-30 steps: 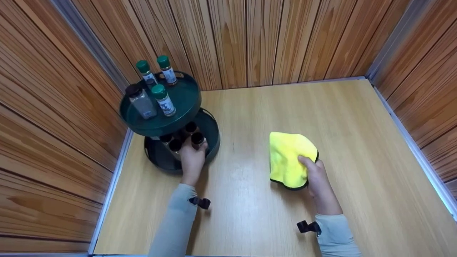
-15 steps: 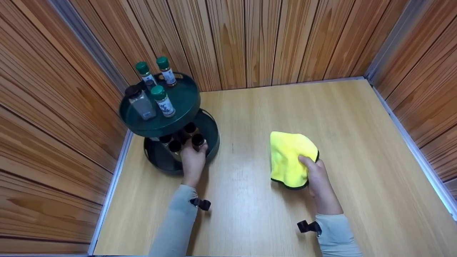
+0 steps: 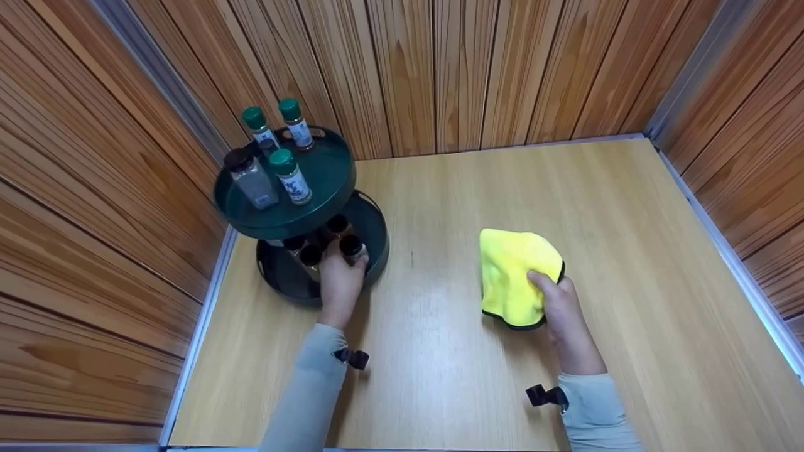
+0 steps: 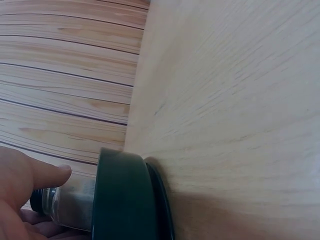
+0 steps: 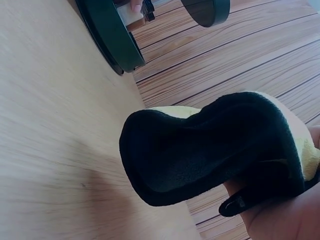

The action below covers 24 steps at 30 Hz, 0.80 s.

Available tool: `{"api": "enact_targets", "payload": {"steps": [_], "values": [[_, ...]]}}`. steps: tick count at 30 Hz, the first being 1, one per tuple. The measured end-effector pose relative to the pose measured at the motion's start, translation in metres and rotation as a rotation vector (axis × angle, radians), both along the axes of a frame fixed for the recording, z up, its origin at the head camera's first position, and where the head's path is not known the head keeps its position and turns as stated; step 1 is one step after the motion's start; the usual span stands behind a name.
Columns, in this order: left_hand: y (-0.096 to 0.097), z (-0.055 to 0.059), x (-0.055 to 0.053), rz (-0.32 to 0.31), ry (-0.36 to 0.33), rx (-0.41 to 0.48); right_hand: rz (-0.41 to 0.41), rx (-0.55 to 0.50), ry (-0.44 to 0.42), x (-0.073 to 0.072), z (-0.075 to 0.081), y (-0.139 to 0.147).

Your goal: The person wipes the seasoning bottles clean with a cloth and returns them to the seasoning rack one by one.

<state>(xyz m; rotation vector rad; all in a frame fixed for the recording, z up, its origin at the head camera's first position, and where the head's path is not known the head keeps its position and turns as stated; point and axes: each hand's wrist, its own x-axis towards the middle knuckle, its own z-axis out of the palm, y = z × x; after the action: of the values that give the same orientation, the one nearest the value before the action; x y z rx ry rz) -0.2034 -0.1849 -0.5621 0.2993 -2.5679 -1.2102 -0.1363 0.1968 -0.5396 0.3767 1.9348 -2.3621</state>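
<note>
My left hand (image 3: 341, 282) reaches into the lower tray of a dark green two-tier turntable (image 3: 375, 270) and grips a clear spice jar with a black cap (image 3: 352, 245). In the left wrist view, thumb and fingers lie on either side of the jar (image 4: 75, 202), whose base is hidden behind the tray wall (image 4: 122, 195). Over the right part of the table, my right hand (image 3: 562, 311) holds a folded yellow cloth (image 3: 518, 276) with black edging, thumb on top. Its dark underside shows in the right wrist view.
Several black-capped jars (image 3: 310, 255) stand beside the gripped one, partly under the upper tray (image 3: 333, 169). That tray carries green-capped bottles (image 3: 295, 179) and a dark-capped square jar (image 3: 254, 182). Wood-panelled walls (image 3: 458, 75) enclose the table (image 3: 427, 376) at the back and sides.
The right hand and cloth have shifted slightly to the right. The left hand stays at the same jar in the lower tray.
</note>
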Motion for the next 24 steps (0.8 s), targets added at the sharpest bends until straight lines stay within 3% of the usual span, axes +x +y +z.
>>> {"api": "enact_targets", "payload": {"steps": [3, 5, 11, 19, 24], "values": [[0.001, 0.002, 0.000, -0.002, -0.016, 0.000, -0.013, 0.025, 0.004, -0.001, 0.002, -0.001], [0.001, 0.003, 0.000, -0.003, -0.025, -0.003, -0.017, 0.102, 0.002, -0.002, 0.003, -0.001], [0.003, 0.004, 0.002, 0.002, -0.064, -0.026, -0.015, 0.533, 0.030, -0.006, 0.003, -0.004], [0.003, 0.009, 0.005, 0.002, -0.051, -0.150, -0.081, 0.841, 0.230, -0.009, -0.004, -0.011], [0.004, 0.011, 0.004, -0.006, 0.002, -0.215, -0.053, 0.980, 0.322, -0.011, -0.011, -0.014]]}}
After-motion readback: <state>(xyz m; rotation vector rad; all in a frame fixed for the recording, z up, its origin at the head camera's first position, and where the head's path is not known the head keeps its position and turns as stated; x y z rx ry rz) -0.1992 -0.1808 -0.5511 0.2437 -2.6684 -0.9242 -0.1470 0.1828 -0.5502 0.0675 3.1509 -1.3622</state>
